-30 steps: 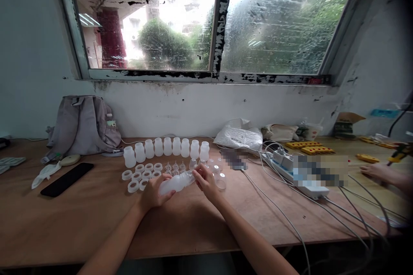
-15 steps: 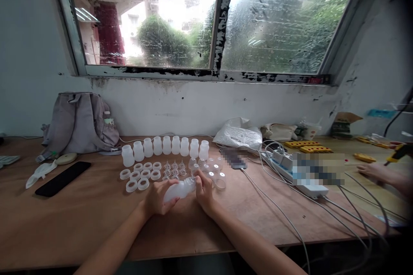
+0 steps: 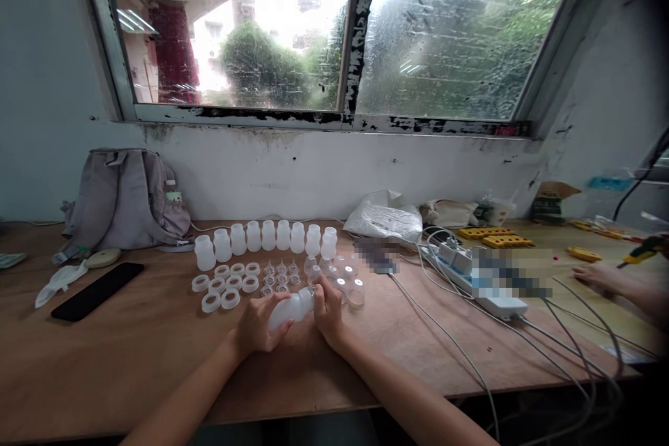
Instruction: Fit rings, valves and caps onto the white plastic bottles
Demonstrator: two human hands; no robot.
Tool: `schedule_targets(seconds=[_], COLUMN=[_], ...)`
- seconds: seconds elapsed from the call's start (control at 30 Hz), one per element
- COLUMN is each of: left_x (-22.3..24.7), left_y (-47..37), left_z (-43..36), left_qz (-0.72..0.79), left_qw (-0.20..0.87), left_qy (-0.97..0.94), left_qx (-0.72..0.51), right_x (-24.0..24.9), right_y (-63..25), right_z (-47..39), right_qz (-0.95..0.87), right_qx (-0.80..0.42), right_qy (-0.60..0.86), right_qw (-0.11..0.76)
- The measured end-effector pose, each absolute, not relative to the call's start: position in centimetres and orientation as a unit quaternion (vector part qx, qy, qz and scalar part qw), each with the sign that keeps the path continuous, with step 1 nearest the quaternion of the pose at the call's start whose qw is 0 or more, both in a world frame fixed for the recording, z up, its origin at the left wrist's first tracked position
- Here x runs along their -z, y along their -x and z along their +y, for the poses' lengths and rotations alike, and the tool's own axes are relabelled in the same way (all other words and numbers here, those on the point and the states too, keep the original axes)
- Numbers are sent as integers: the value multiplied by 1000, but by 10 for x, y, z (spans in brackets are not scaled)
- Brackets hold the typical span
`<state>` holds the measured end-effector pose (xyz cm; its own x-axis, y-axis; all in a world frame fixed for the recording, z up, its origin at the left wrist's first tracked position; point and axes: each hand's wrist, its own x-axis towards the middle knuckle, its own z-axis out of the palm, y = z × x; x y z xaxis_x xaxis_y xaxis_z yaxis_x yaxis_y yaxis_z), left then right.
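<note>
My left hand (image 3: 255, 324) is wrapped round the body of a frosted white baby bottle (image 3: 285, 312), tilted with its top toward the right. The fingers of my right hand (image 3: 329, 312) are closed on the clear top end of that bottle. Beyond my hands a row of open white bottles (image 3: 268, 235) stands upright. In front of the row lie several white collar rings (image 3: 230, 299), and to their right are clear teats (image 3: 282, 270). Transparent caps (image 3: 356, 298) sit just past my right hand, which hides part of them.
A black phone (image 3: 97, 291) and a grey backpack (image 3: 125, 198) are at the left. On the right lie a blurred phone (image 3: 377, 258), a silvery bag (image 3: 387, 217), a white power strip (image 3: 499, 303) and loose cables. Another person's hand (image 3: 611, 282) is near a yellow-handled tool (image 3: 642, 251).
The view has shifted slightly. Both my hands keep hold of the bottle in almost the same pose, with only a slight movement of the right fingers at its top.
</note>
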<state>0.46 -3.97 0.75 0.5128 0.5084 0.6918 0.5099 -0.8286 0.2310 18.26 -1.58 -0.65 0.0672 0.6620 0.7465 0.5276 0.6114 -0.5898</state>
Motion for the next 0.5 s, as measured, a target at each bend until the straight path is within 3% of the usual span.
schedule_targets(seconds=[0.5], left_x=[-3], left_y=[-6], left_z=[-37], left_qz=[-297], left_qw=[14], left_qy=[859], left_qx=[416], right_x=[6], right_y=[-179], right_z=[-16], right_qz=[-673], right_qx=[-55], right_qy=[445], right_qw=[588])
